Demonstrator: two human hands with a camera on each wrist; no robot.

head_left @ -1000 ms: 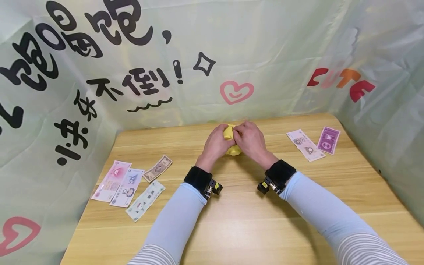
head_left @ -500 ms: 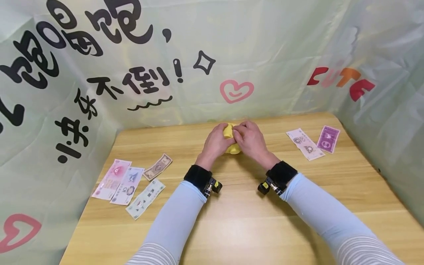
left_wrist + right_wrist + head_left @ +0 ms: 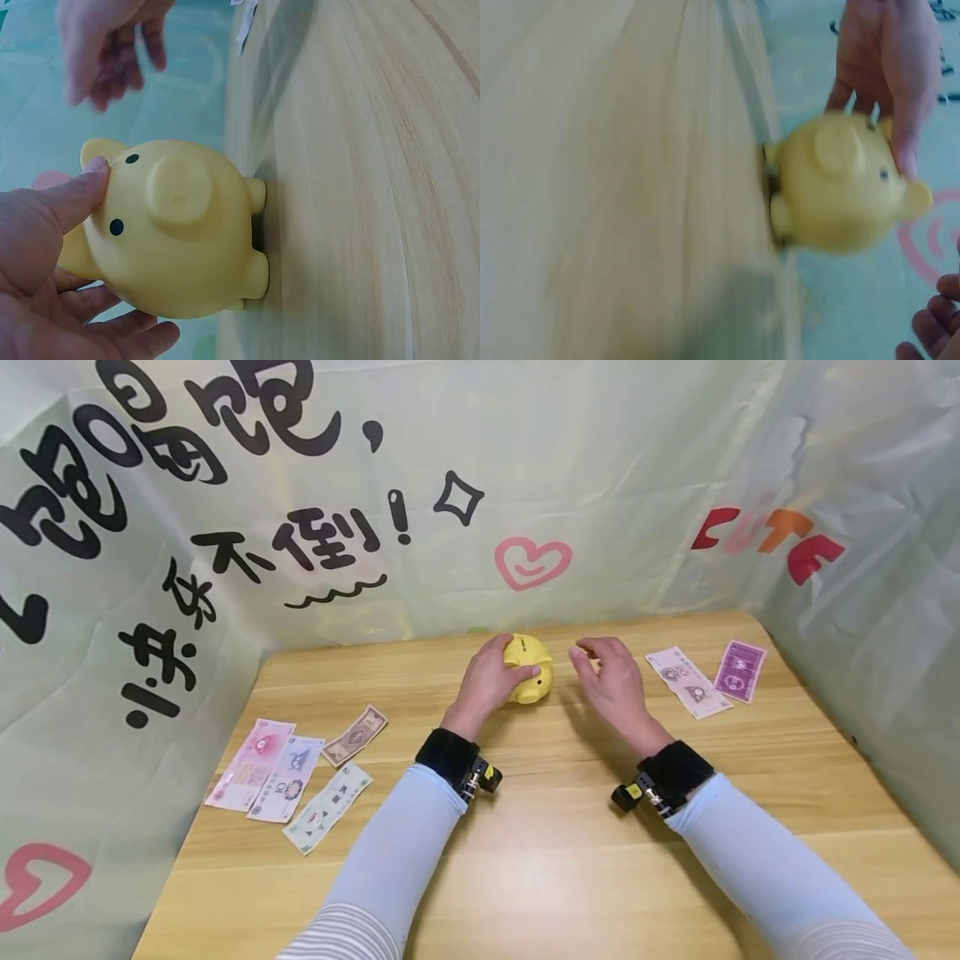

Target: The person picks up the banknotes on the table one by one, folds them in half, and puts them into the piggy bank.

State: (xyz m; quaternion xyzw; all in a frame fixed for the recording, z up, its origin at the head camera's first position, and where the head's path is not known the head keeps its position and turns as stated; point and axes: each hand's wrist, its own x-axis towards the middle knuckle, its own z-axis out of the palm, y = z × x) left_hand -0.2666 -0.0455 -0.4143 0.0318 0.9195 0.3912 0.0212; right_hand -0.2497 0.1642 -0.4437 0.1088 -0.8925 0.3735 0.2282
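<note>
Right hand (image 3: pixel 613 685) has quit the piggy bank (image 3: pixel 191 247), fingers loose; left grip (image 3: pixel 483 683) clamps it; twisting might topple it.

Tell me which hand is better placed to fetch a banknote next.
Probably the right hand: it looks empty and is nearer the pale pink banknote, while the left hand holds the yellow piggy bank.
</note>
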